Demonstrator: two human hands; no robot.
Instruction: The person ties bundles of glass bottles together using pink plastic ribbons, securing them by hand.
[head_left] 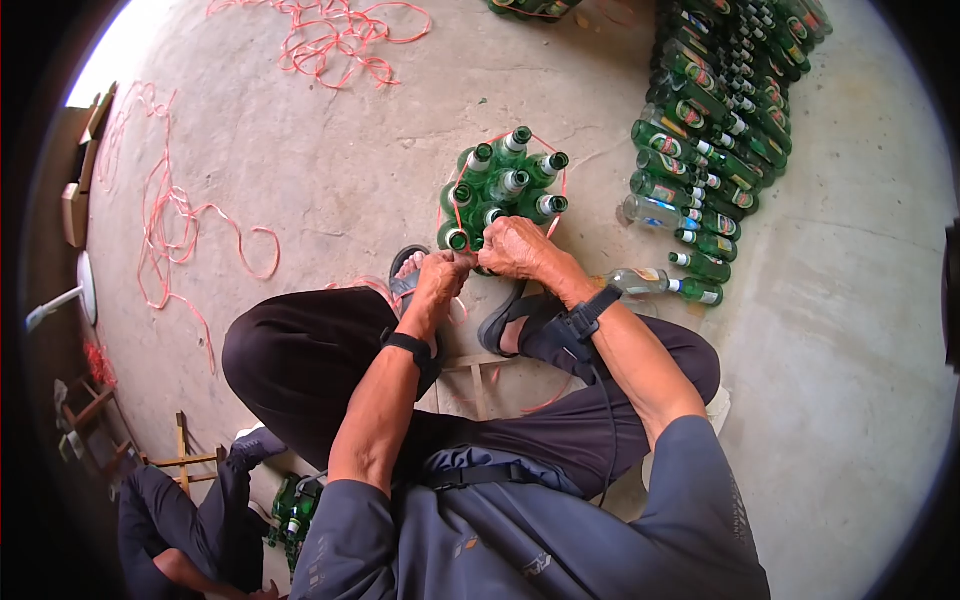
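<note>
A cluster of several green glass bottles (pixel 508 185) stands upright on the concrete floor between my feet. Red-pink plastic twine (pixel 565 185) runs around the cluster and over some of the necks. At its near side, my left hand (pixel 440 278) is closed, with fingertips pinching the twine low beside the front bottle. My right hand (pixel 522 248) is closed on the twine too, its fingers meeting those of my left hand and partly covering the nearest bottles. What the fingertips hold between them is mostly hidden.
Many green bottles (pixel 700 160) lie in rows at the right, with a clear bottle (pixel 638 281) nearest my foot. Loose twine (pixel 345 45) lies tangled on the floor ahead and at left. Another person (pixel 190 525) sits at lower left near more bottles (pixel 295 510).
</note>
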